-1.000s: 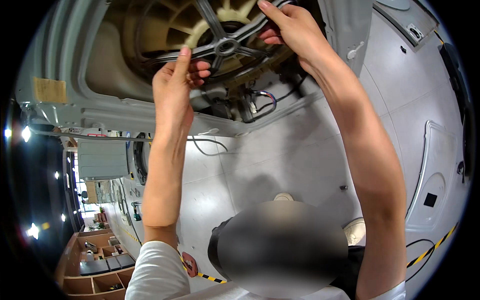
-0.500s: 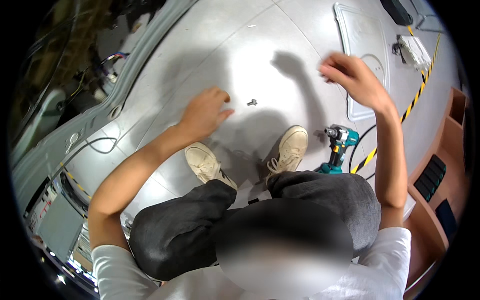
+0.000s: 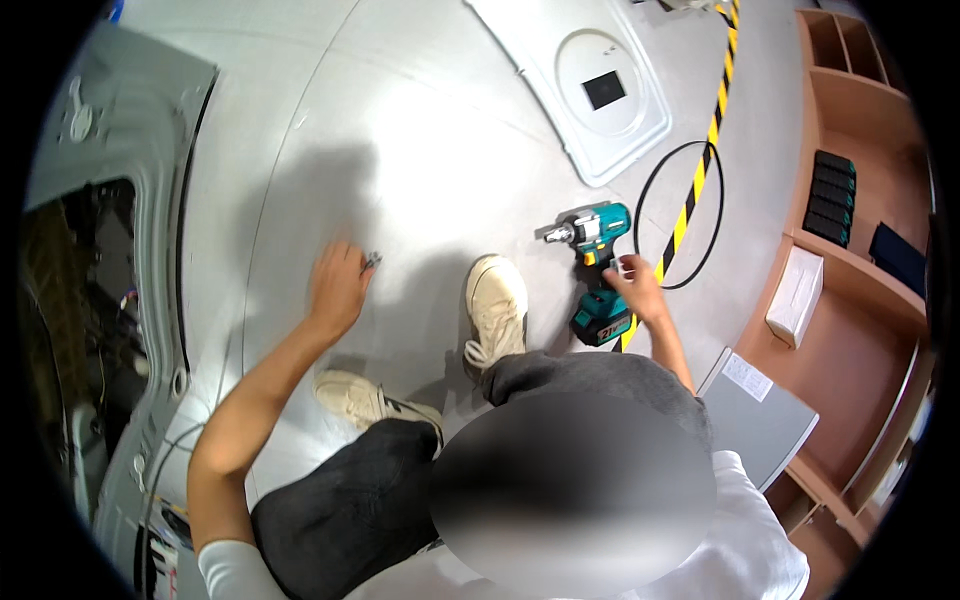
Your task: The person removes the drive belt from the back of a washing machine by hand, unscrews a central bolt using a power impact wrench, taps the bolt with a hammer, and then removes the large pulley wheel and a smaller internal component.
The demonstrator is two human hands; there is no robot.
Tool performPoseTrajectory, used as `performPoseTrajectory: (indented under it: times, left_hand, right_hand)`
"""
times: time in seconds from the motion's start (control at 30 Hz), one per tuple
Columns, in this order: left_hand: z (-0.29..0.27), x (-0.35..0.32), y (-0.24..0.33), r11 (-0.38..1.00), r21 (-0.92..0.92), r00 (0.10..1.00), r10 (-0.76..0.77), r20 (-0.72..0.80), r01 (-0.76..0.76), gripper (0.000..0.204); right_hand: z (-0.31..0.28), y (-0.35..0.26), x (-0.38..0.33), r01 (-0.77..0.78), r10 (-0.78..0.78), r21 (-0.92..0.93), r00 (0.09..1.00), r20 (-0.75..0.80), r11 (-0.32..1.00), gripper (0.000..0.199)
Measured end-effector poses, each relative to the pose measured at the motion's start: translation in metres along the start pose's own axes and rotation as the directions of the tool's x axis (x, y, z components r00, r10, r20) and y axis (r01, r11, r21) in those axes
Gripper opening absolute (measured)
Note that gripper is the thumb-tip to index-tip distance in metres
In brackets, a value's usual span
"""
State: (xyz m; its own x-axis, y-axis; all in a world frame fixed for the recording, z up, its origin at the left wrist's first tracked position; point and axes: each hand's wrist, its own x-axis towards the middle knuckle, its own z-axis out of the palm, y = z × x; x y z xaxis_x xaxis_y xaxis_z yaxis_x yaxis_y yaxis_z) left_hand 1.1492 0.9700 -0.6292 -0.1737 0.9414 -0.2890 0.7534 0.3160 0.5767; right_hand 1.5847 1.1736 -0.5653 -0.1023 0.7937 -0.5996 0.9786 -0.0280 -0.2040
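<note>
My left hand [image 3: 338, 287] is low over the floor with its fingers curled in. A small metal bolt [image 3: 372, 262] shows between its thumb and index finger. On the floor to the right lies a teal and black cordless impact wrench [image 3: 600, 228], its silver socket end pointing left and its battery toward me. Beside the wrench's grip is my right hand [image 3: 640, 290], thumb and fingers apart. Whether its fingertips touch the grip I cannot make out.
A grey metal vehicle body frame [image 3: 170, 230] stands at the left. Beyond the wrench lies a pale panel [image 3: 545, 95] with a round recess. A black cable loop [image 3: 722, 190] crosses yellow-black floor tape [image 3: 715, 120]. Wooden shelving [image 3: 850, 110] holding a white box [image 3: 797, 295] runs along the right.
My left hand has come down to the bolt, which lay apart from it on the floor. My right hand has dropped from the air to the wrench's grip. The view has swung right.
</note>
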Motion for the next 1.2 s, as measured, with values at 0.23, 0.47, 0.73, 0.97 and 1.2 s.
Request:
performPoseTrajectory:
  times: [0.23,0.47,0.73,0.97,1.2]
  left_hand:
    - [-0.007,-0.004,0.003,0.99,-0.114,0.996,-0.084,0.017,0.085,0.013]
    - [-0.032,-0.011,0.03,0.898,-0.407,0.985,-0.126,0.122,0.165,0.013]
    - [-0.059,-0.007,0.087,0.887,-0.427,0.982,0.19,-0.003,-0.173,0.014]
    - [-0.065,-0.015,0.086,0.872,-0.46,0.985,0.155,-0.071,-0.17,0.014]
    - [-0.069,-0.016,0.074,0.746,-0.662,0.995,0.01,-0.101,-0.075,0.017]
  right_hand:
    - [0.011,-0.039,-0.008,-0.012,-0.005,-0.139,0.993,-0.117,0.99,0.066]
    - [-0.016,-0.132,-0.017,0.242,-0.24,0.238,0.97,-0.037,0.941,0.033]
    - [0.01,-0.251,-0.023,0.428,-0.718,0.586,0.52,0.463,0.688,0.039]
    - [0.005,-0.267,-0.026,0.482,-0.683,0.484,0.507,0.526,0.73,0.022]
    - [0.019,-0.28,-0.028,0.38,-0.682,0.58,0.542,0.492,0.721,0.017]
